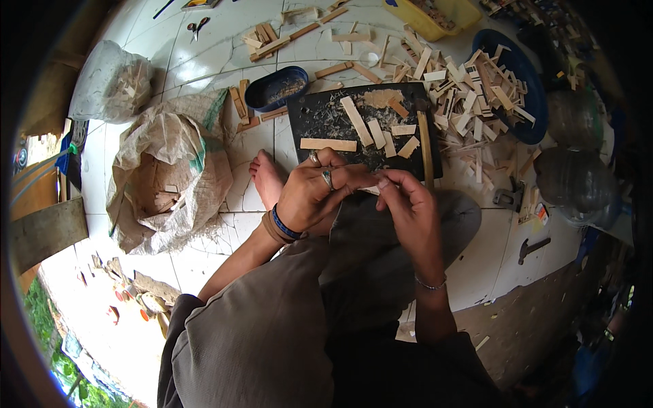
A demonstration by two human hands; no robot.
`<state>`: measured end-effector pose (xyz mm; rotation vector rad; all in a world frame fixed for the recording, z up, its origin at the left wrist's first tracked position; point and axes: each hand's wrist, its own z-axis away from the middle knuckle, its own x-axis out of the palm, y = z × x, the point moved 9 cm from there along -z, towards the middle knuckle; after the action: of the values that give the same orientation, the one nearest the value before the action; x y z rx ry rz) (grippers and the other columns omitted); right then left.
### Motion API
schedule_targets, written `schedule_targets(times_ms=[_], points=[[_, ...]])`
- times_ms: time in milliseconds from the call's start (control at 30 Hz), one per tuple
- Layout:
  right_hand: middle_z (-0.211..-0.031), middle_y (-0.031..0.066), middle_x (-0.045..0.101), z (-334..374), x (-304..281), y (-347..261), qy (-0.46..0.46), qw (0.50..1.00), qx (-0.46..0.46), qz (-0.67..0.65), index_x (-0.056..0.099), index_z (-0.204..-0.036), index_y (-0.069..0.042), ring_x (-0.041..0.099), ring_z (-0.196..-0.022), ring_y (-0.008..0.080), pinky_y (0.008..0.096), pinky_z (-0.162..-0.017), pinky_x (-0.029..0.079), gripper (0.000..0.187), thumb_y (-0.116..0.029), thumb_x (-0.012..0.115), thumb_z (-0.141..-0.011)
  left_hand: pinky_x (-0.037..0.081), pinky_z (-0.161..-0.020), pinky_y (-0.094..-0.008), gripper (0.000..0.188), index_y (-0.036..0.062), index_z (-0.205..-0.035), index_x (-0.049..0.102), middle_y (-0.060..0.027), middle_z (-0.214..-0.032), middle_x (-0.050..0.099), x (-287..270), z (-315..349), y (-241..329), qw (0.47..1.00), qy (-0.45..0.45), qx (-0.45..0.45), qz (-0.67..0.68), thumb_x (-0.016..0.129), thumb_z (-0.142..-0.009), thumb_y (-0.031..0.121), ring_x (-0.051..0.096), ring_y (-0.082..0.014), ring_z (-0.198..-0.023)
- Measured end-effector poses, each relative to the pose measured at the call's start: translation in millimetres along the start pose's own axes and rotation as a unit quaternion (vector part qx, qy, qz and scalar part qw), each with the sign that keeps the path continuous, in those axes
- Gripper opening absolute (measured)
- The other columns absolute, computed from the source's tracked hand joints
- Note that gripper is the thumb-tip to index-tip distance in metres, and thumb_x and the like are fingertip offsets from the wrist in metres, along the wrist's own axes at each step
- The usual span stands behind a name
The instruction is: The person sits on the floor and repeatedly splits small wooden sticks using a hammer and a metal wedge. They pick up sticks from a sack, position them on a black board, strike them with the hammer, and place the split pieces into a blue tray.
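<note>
Both my hands meet in front of me, over my lap and the near edge of a black board (pixel 314 124). Fingers of my left hand (pixel 314 190), which wears rings, are pinched together. Opposite it, my right hand (pixel 411 204) pinches with thumb and fingertips. Between them a small pale wood piece (pixel 371 190) shows only in part; the fingers cover the rest. Several flat wood strips lie on the board, among them a long strip (pixel 328 145) and a slanted one (pixel 357 122), with shavings around. A hammer with a wooden handle (pixel 426 146) rests along the board's right side.
Cut wood pieces (pixel 476 95) spill from a blue basin (pixel 537 112) at the right. A yellow tub (pixel 415 24), scissors (pixel 198 28) and a dark blue oval tray (pixel 253 98) stand farther off. An open sack (pixel 211 173) is left; another hammer (pixel 534 250) lies right.
</note>
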<state>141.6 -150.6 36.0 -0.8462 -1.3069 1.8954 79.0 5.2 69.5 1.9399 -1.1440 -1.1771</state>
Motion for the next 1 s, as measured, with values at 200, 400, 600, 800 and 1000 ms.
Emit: schedule_targets(times_ms=[200, 400, 600, 800, 1000], points=[[-0.089, -0.0002, 0.067, 0.5, -2.3, -5.2, 0.011, 1.0, -0.011, -0.009, 0.069, -0.12, -0.001, 0.06, -0.079, 0.0036, 0.0208, -0.067, 0.046, 0.024, -0.02, 0.064, -0.106, 0.052, -0.079, -0.0328, 0.039, 0.0106, -0.123, 0.073, -0.0016, -0.112, 0.077, -1.7, -3.0, 8.6, 1.0, 0.007, 0.001, -0.026, 0.076, -0.085, 0.002, 0.06, -0.0226, -0.084], [-0.103, 0.0096, 0.065, 11.8, -64.4, -14.0, 0.221, 0.933, -0.103, 0.265, 0.067, -0.121, -0.005, 0.064, -0.093, 0.022, 0.0322, -0.076, 0.052, 0.031, -0.028, 0.072, -0.1, 0.053, -0.083, -0.0329, 0.052, 0.0043, -0.141, 0.052, -0.006, -0.098, 0.079, -2.1, 0.5, 8.3, 0.999, 0.04, -0.025, -0.026, 0.074, -0.094, 0.006, 0.073, -0.0246, -0.091], [-0.107, 0.0216, 0.067, 1.5, -86.5, 33.2, 0.168, 0.87, -0.017, 0.463, 0.055, -0.123, -0.001, 0.067, -0.093, 0.0367, 0.0455, -0.083, 0.052, 0.037, -0.03, 0.066, -0.103, 0.054, -0.086, -0.0319, 0.05, 0.0029, -0.139, 0.049, -0.0072, -0.098, 0.079, 1.5, 9.8, 1.3, 0.998, 0.043, -0.04, 0.009, 0.073, -0.095, 0.007, 0.076, -0.0247, -0.095], [-0.103, 0.0274, 0.066, 16.1, -97.0, 4.0, 0.178, 0.898, -0.025, 0.402, 0.051, -0.125, 0.001, 0.068, -0.093, 0.0453, 0.0522, -0.077, 0.051, 0.023, -0.016, 0.051, -0.109, 0.054, -0.089, -0.0313, 0.051, 0.0009, -0.139, 0.047, -0.009, -0.1, 0.079, 8.5, 14.6, -7.0, 0.996, 0.043, -0.054, 0.061, 0.072, -0.095, 0.002, 0.075, -0.0228, -0.099], [-0.114, 0.0237, 0.071, 79.2, -92.3, -58.8, 0.058, 0.92, -0.128, 0.366, 0.046, -0.148, 0.0, 0.072, -0.094, 0.0422, 0.0465, -0.078, 0.056, 0.045, -0.009, 0.057, -0.105, 0.056, -0.091, -0.0303, 0.053, -0.0032, -0.14, 0.043, -0.0147, -0.105, 0.076, 9.0, 17.6, -7.7, 0.995, 0.028, -0.05, 0.078, 0.07, -0.095, -0.006, 0.074, -0.0221, -0.103]])
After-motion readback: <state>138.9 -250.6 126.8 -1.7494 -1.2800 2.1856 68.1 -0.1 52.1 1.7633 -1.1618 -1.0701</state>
